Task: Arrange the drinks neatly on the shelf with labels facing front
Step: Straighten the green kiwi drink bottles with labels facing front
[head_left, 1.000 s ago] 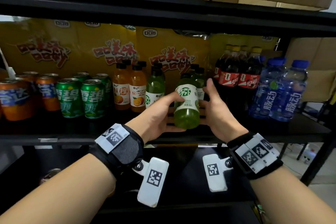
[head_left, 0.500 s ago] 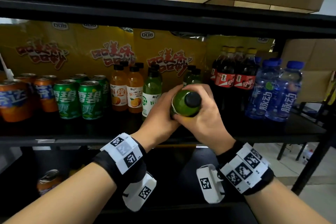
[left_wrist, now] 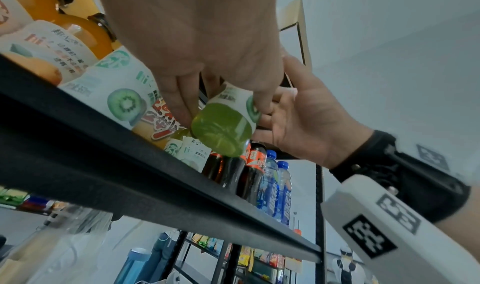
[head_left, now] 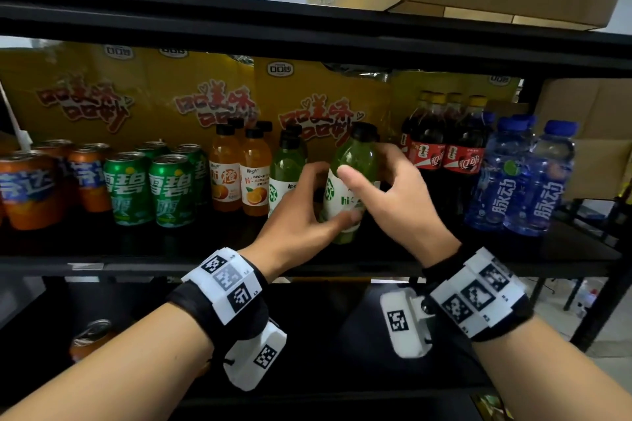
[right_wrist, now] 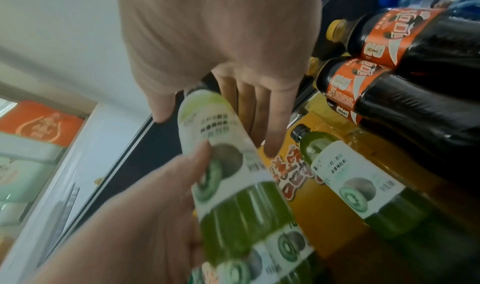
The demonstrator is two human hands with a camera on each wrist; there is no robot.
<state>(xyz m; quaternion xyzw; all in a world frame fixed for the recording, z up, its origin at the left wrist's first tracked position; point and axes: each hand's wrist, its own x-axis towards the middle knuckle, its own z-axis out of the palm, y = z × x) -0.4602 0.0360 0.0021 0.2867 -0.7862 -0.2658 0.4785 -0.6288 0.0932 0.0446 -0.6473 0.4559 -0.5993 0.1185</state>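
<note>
A green kiwi drink bottle (head_left: 355,154) with a white label and black cap stands nearly upright just right of another kiwi bottle (head_left: 287,167). My left hand (head_left: 325,202) grips its lower body, thumb under the label. In the left wrist view its base (left_wrist: 221,132) hangs slightly above the black shelf (left_wrist: 130,165). My right hand (head_left: 372,178) cups the bottle loosely. Its fingers (right_wrist: 270,124) lie straight behind the bottle (right_wrist: 233,206) and the thumb sits by the upper label.
The shelf (head_left: 136,265) holds orange cans (head_left: 30,188), green cans (head_left: 150,188), orange juice bottles (head_left: 239,178), cola bottles (head_left: 455,154) and blue water bottles (head_left: 526,188). Yellow cartons (head_left: 154,92) line the back. An orange can (head_left: 89,338) lies on the shelf below.
The bottle was tipped with its cap towards me half a second ago. It is upright again and further into the row. My right hand has loosened from a full grip.
</note>
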